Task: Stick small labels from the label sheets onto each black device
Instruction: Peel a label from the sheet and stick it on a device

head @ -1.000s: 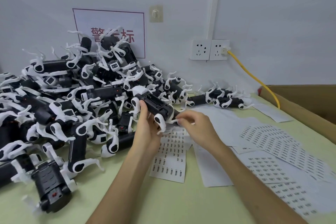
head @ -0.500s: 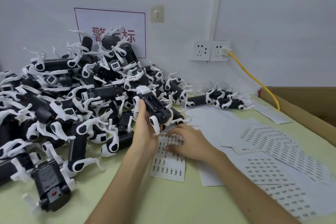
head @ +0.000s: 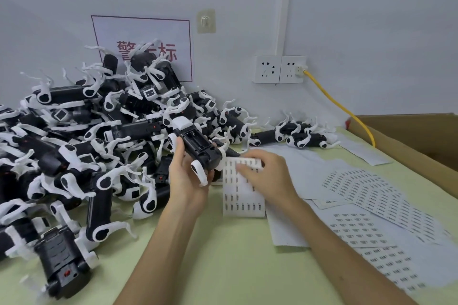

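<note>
While the left hand (head: 190, 181) holds a black device (head: 198, 145) in its grip, the right hand (head: 269, 177) touches a label sheet (head: 241, 197), its grip unclear.

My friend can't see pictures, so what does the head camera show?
A left hand holds a black device with white legs while the right hand touches a label sheet on a green table. A big pile of devices lies to the left, more sheets to the right.

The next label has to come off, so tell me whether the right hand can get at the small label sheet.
Likely yes: the right hand rests on the small label sheet, fingers on its upper rows; the left hand holds the black device beside it.
</note>
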`<action>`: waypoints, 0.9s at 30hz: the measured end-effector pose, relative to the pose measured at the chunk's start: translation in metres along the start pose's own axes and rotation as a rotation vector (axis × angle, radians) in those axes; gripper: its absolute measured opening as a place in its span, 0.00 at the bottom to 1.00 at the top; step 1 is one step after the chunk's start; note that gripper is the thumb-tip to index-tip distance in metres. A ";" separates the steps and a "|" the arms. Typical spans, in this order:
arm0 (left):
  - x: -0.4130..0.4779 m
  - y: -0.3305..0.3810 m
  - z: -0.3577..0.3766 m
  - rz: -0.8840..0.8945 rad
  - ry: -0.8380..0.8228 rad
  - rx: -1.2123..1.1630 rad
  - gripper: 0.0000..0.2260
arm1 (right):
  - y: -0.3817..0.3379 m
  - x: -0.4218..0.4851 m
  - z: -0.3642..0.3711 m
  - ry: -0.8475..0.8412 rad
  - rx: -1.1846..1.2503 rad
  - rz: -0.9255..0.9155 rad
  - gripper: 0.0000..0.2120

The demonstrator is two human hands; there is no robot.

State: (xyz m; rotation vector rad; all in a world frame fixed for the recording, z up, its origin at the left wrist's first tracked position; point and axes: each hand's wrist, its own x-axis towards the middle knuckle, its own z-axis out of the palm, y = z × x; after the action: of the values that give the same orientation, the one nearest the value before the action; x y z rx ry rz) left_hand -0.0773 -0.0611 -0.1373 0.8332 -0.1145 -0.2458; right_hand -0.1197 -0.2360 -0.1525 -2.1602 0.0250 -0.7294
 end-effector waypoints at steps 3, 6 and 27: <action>0.000 0.004 -0.003 0.008 -0.104 -0.071 0.23 | -0.006 0.002 -0.007 0.141 0.097 -0.055 0.10; 0.000 0.005 -0.005 -0.010 -0.235 -0.172 0.23 | -0.007 0.002 -0.006 0.121 0.142 -0.077 0.08; -0.004 0.000 0.003 0.009 -0.217 -0.157 0.23 | -0.012 -0.003 0.001 0.140 0.019 -0.325 0.10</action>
State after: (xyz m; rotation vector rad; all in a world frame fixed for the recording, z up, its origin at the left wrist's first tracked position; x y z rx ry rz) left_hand -0.0819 -0.0625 -0.1355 0.6485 -0.2987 -0.3318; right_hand -0.1244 -0.2265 -0.1462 -2.1143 -0.2646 -1.0607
